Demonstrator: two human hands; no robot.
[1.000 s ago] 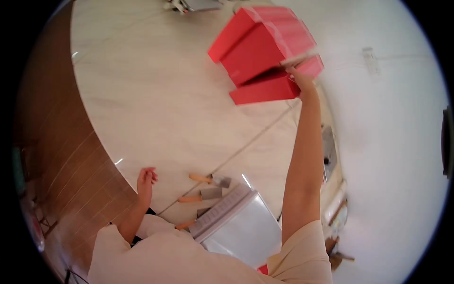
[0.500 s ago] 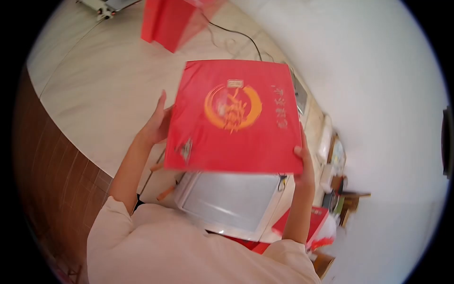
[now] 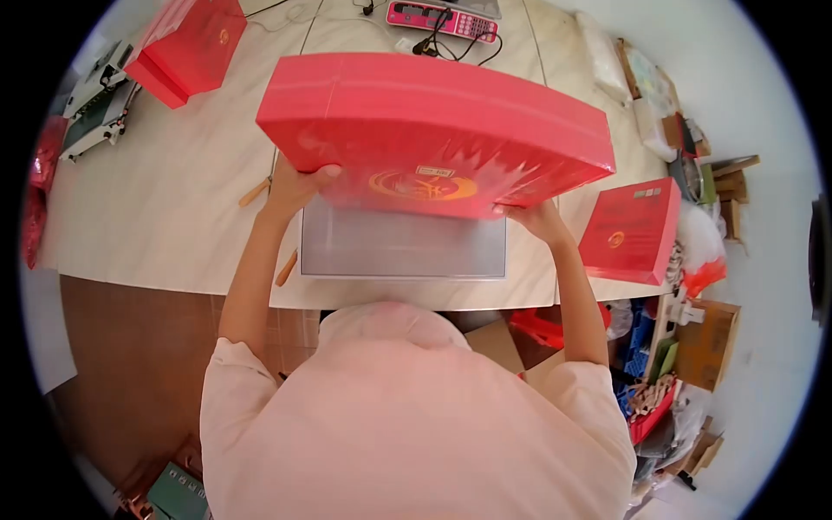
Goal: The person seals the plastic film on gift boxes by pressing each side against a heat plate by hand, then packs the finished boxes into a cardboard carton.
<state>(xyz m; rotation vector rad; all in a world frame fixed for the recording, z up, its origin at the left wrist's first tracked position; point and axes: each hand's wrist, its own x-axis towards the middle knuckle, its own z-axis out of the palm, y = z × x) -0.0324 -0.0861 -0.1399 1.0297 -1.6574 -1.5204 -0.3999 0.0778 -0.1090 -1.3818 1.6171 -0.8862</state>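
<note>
Between my hands a large red box [image 3: 433, 113] with a gold circular emblem is held up, tilted, above a flat grey metal-framed plate [image 3: 403, 245] at the table's front edge. My left hand [image 3: 303, 184] grips its lower left corner, thumb on the emblem face. At the lower right edge, my right hand [image 3: 536, 217] holds the box with its fingers at the bottom. Wooden tool handles [image 3: 287, 268] show left of the plate. Their other ends are hidden.
Red boxes [image 3: 195, 52] stand at the table's [image 3: 173, 208] back left, near metal devices [image 3: 100, 104]. Another red box [image 3: 628, 230] lies on the right. A pink scale [image 3: 442, 19] with black cables sits at the back. Cartons [image 3: 706, 347] and bags crowd the right side.
My left hand has come onto the box, which my right hand took from the red stack. Since then the box has tilted and the view has turned, showing the table's front edge and the scale.
</note>
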